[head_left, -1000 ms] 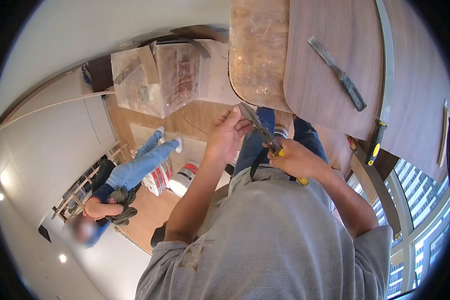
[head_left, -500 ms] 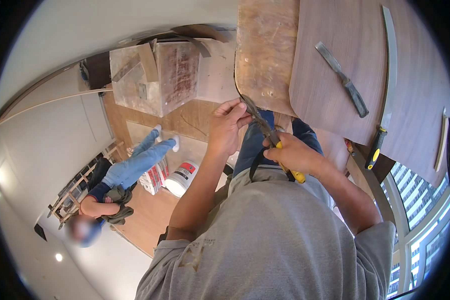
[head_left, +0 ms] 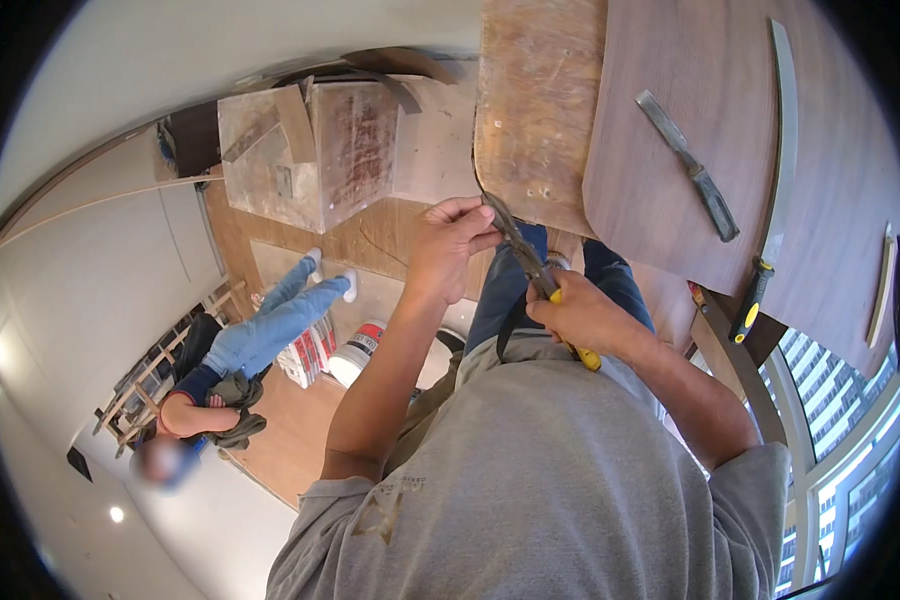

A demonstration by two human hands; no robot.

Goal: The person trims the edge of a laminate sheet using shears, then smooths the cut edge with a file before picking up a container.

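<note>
My right hand [head_left: 590, 318] is wrapped round the yellow handles of metal snips [head_left: 532, 262], which point up and left toward my other hand. With thumb and fingers pinched, my left hand [head_left: 452, 245] holds a thin dark strip [head_left: 486, 194] at the tip of the snips. The strip runs up along the edge of a worn wooden board [head_left: 540, 110]. A dark length [head_left: 511, 330] hangs below the snips, beside my right hand. Beside the board, a wood-grain sheet [head_left: 650, 190] carries a chisel [head_left: 685, 165] and a long blade with a black and yellow handle [head_left: 782, 150].
A stained wooden box [head_left: 270, 185] with offcuts on top stands at the upper left. A person in jeans [head_left: 280, 318] with folded arms is at the left, near a white bucket [head_left: 355, 355] and bags [head_left: 308, 352]. A window [head_left: 820, 385] lies at the right.
My left forearm has shifted slightly left, and the view has moved a little. Both hands keep their hold on the strip and the snips.
</note>
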